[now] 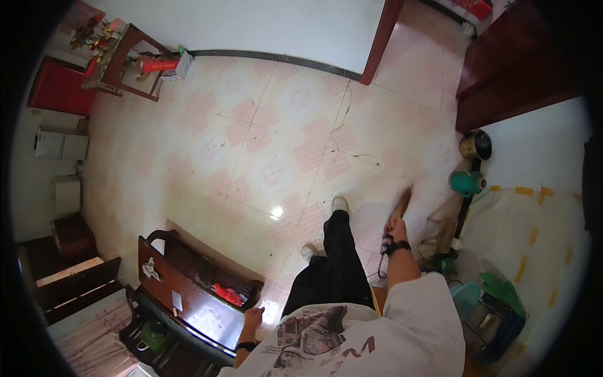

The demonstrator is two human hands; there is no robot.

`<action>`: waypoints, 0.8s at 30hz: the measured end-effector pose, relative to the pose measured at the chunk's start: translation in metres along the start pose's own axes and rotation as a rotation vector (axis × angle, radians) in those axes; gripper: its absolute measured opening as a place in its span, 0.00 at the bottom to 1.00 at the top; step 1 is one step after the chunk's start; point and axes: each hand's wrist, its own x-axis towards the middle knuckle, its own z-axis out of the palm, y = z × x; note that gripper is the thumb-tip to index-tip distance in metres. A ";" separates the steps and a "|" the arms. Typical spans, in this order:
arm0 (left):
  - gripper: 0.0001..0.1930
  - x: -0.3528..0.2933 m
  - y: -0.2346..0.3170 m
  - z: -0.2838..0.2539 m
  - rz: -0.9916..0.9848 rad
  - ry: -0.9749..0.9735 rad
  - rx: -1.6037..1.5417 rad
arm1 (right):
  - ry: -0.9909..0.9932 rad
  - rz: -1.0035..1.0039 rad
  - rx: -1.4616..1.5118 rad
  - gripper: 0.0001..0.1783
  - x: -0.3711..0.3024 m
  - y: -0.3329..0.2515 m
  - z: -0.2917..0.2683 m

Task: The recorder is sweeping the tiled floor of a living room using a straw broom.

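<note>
My right hand (396, 231) is closed around a brown, bristly broom (404, 201), which points forward and down over the floor. Its lower end looks blurred, so I cannot tell whether it touches the tiles. A dark strap circles that wrist. My left hand (253, 316) hangs beside the dark wooden table (188, 322), thumb standing out and fingers loosely curled, with nothing seen in it. A red bag (227, 294) rests on the shelf nearest this hand. Thin strands and bits of debris (367, 158) lie scattered across the tiled floor (270, 144) ahead of my feet.
A dark bench (169, 355) stands behind the table at the left. Along the right wall are a green round container (466, 183), a black-and-gold pot (475, 145), a small wooden stool (440, 231) and green plastic things (502, 292). A wooden side table (125, 63) stands far left.
</note>
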 end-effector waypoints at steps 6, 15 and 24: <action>0.19 -0.034 0.061 0.027 -0.145 0.092 -0.173 | 0.153 0.206 -0.226 0.19 0.016 0.090 0.199; 0.20 -0.058 0.179 0.071 0.031 0.185 -0.265 | -0.373 0.589 -0.540 0.14 0.010 0.045 0.249; 0.20 -0.049 0.156 0.092 0.027 0.384 -0.472 | -0.431 0.565 -0.669 0.18 -0.079 -0.106 0.210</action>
